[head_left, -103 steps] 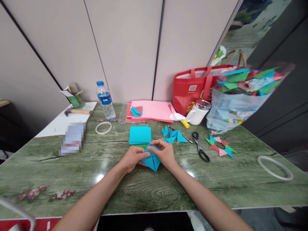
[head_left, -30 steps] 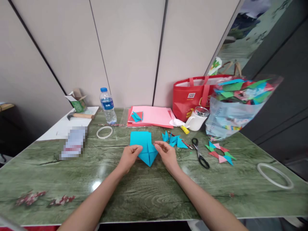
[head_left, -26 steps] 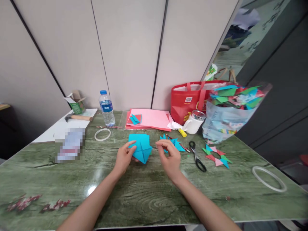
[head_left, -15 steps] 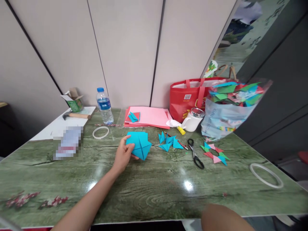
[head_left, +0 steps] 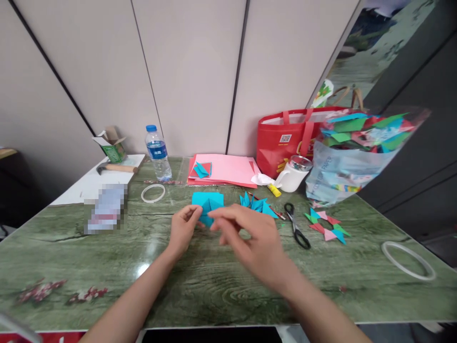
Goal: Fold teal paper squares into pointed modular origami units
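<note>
A folded blue paper (head_left: 205, 197) is held above the table in front of me. My left hand (head_left: 183, 228) pinches its lower left side between thumb and fingers. From the right, my right hand (head_left: 250, 233) reaches over the paper, its bent fingertips closed at the centre flap; the exact contact is partly hidden and slightly blurred. The right hand covers the paper's lower right part. Just beyond that hand lie several folded blue paper pieces (head_left: 262, 206). Black-handled scissors (head_left: 297, 226) rest to the right, beside a colourful paper ring (head_left: 333, 228) of pointed pieces.
Pink sheets (head_left: 228, 169) lie at the back, near a water bottle (head_left: 159, 155). A white mug (head_left: 294, 176), glue stick (head_left: 274, 190), red bag (head_left: 273, 143) and paper-filled plastic bag (head_left: 342, 176) stand right. Left are a hammer (head_left: 121, 168) and white ring (head_left: 153, 194).
My right hand has come up from the table's front edge to the blue paper. My left hand keeps hold of it. The view has shifted slightly.
</note>
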Demonstrator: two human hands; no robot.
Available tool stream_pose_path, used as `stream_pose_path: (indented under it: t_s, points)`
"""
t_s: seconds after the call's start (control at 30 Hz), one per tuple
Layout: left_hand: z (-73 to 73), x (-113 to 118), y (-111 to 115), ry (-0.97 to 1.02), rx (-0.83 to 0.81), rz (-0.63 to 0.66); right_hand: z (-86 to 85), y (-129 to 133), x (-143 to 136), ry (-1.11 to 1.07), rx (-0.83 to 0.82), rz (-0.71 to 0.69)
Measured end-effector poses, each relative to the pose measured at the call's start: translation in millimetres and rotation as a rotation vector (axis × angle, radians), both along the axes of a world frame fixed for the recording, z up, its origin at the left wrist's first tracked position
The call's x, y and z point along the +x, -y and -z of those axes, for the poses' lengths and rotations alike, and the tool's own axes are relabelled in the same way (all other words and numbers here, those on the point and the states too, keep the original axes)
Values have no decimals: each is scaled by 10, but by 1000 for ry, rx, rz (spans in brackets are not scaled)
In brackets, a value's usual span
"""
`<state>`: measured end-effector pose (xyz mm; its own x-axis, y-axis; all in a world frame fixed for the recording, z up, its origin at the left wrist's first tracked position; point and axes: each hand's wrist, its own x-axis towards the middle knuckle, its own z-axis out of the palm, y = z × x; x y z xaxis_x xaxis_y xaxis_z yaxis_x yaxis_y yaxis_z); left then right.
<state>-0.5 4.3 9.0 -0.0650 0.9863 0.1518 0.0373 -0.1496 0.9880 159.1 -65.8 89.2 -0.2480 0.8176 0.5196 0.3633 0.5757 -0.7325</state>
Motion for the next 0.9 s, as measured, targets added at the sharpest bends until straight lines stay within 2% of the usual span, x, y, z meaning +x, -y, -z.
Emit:
stream_pose_path:
  t_s: [0.07,0.13,0.23,0.3,0.43,0.57,0.63,0.73,0.77,0.9]
  points:
    - [22,8,-11,11,12,8,127,-326,76,-98,-41,94]
    - [46,12,-18,-29,50,2,395,-496,146,-185,-133,151]
    - [62,13,-10,-97,122,-5,777,-571,182,-339,-323,23]
    - [60,13,3,-111,162,22,919,-571,159,-392,-344,14]
    - [67,15,11,-121,228,66,984,-563,113,-431,-215,131]
    - [87,22,1,-69,197,-6,972,-567,127,-433,-76,244]
    - [82,35,13,-45,101,37,967,-560,130,-422,-41,247]
    - [62,64,55,20,-34,231,967,-543,117,-394,-22,196]
    - [57,72,69,18,-50,260,970,-538,111,-384,-17,176]
    - [57,79,91,-108,-2,160,987,-525,99,-301,11,154]
